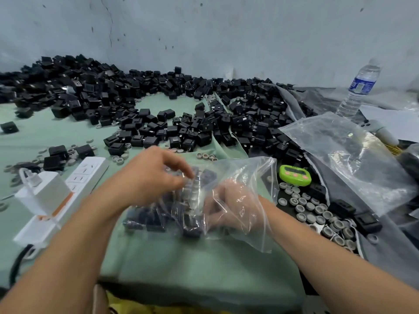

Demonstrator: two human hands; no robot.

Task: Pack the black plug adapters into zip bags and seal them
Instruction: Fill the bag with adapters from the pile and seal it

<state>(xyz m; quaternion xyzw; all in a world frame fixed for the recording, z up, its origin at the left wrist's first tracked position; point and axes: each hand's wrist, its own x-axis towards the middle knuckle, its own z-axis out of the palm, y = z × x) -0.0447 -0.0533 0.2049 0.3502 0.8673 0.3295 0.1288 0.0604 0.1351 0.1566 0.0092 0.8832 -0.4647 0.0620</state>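
Note:
A clear zip bag (256, 173) lies on the green cloth (181, 268) in front of me, partly filled with black plug adapters (158, 220). My left hand (154, 177) lies over the bag's upper left part, fingers bent and gripping the plastic; it is blurred. My right hand (231, 207) is inside the bag, seen through the plastic, its fingers curled on the adapters there. A big pile of loose black adapters (158, 98) stretches across the back of the table.
More clear bags (353, 159) lie at the right, with a green timer (294, 174) and several grey rings (317, 211) near them. A white power strip (84, 175) and white charger (43, 193) sit at the left. A water bottle (360, 87) stands back right.

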